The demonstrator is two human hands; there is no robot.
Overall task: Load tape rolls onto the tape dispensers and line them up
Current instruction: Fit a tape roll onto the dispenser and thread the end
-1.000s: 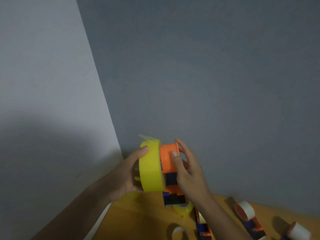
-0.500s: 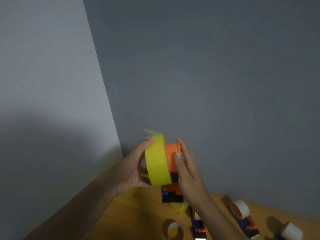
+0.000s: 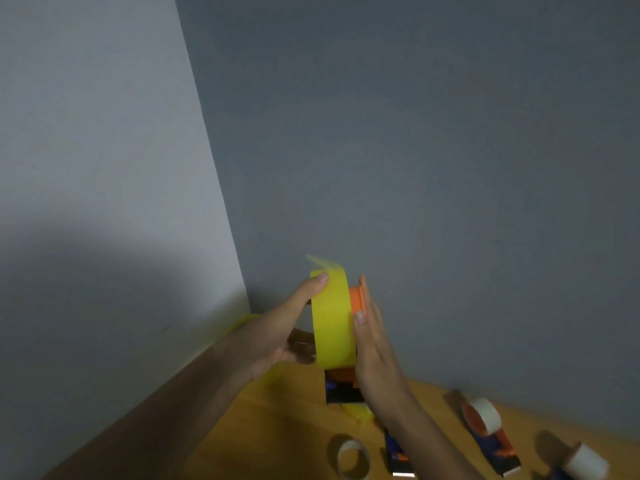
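I hold a yellow tape roll [image 3: 331,320] up above the table. My left hand [image 3: 284,329] grips the roll, thumb on its top edge and fingers behind it. The roll sits almost fully over the orange hub [image 3: 356,301] of an orange, blue and black tape dispenser [image 3: 343,386], whose body hangs below the roll. My right hand [image 3: 372,344] presses flat against the dispenser's right side, fingers straight, thumb tip at the roll's right edge. A loose end of tape sticks up at the roll's top.
A wooden table [image 3: 284,431] lies below. On it are a loose clear roll [image 3: 353,459], a yellow roll [image 3: 358,412] under the held dispenser, a dispenser [image 3: 398,459] behind my right forearm, and two loaded dispensers [image 3: 486,429] [image 3: 581,462] at the right. Walls meet in a corner behind.
The yellow roll has slid rightward over the orange hub, covering most of it. Both hands rose slightly, and my right fingers flattened against the dispenser.
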